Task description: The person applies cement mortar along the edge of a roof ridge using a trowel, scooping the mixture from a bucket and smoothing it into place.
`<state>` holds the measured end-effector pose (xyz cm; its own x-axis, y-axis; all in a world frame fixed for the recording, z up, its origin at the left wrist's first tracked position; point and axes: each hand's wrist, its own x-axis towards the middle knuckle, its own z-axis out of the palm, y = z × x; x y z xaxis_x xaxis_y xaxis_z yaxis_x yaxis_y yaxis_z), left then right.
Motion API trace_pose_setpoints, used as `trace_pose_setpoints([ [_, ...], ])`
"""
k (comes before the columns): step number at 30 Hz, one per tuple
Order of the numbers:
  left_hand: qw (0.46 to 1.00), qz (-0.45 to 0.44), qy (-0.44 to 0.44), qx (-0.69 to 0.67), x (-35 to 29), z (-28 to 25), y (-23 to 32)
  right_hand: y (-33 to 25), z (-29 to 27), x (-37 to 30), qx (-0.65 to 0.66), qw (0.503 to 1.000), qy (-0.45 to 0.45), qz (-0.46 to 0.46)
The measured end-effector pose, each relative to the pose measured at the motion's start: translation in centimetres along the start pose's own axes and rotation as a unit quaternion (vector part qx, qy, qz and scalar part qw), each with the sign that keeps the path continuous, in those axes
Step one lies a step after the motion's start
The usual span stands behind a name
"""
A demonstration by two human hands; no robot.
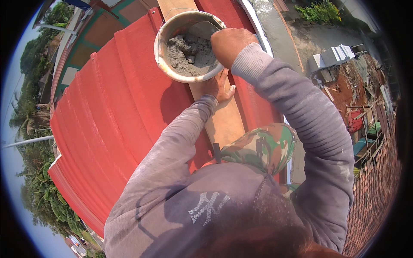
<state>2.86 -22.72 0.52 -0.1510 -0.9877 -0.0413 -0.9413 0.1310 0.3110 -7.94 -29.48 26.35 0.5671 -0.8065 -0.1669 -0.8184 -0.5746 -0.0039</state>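
A white bucket (pixel 161 64) smeared with cement stands at the far end of my reach, on a wooden plank (pixel 226 122) laid along the red roof. Wet grey mortar (pixel 189 53) lies lumpy inside it. My right hand (pixel 232 46) is closed at the bucket's right rim, its knuckles over the edge; what the fingers grip is hidden. Just below the bucket, my left hand (pixel 219 89) rests on the plank with the thumb stretched out and the fingers reaching toward the bucket's base. The bucket hides part of those fingers.
Ribbed red roofing (pixel 116 99) spreads left and slopes to an edge. A white-edged strip and grey concrete ledge (pixel 282 38) run along the right. Far below lie debris (pixel 352 86) and a tiled roof (pixel 372 202). My camouflage-clad knee (pixel 262 148) is beside the plank.
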Motion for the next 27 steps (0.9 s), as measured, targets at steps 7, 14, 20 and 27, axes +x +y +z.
trace_pose_setpoints([
  [7, 0.992, 0.028, 0.102, -0.061, 0.3, 1.4, -0.4, 0.7, 0.8, 3.2, 0.097, 0.989, -0.104, -0.045],
  [14, 0.991, 0.04, 0.125, -0.038, 0.2, 2.3, -0.9, 1.5, 2.3, 1.7, 0.33, 0.919, -0.214, -0.005],
  [20, 0.994, -0.009, -0.07, -0.08, 0.2, -0.8, 0.0, 1.2, 2.5, 0.0, 0.366, 0.909, -0.198, 0.006],
  [27, 0.999, 0.011, 0.015, -0.045, 0.1, 1.7, -0.3, 2.3, 3.3, 1.3, 0.445, 0.867, -0.223, -0.025],
])
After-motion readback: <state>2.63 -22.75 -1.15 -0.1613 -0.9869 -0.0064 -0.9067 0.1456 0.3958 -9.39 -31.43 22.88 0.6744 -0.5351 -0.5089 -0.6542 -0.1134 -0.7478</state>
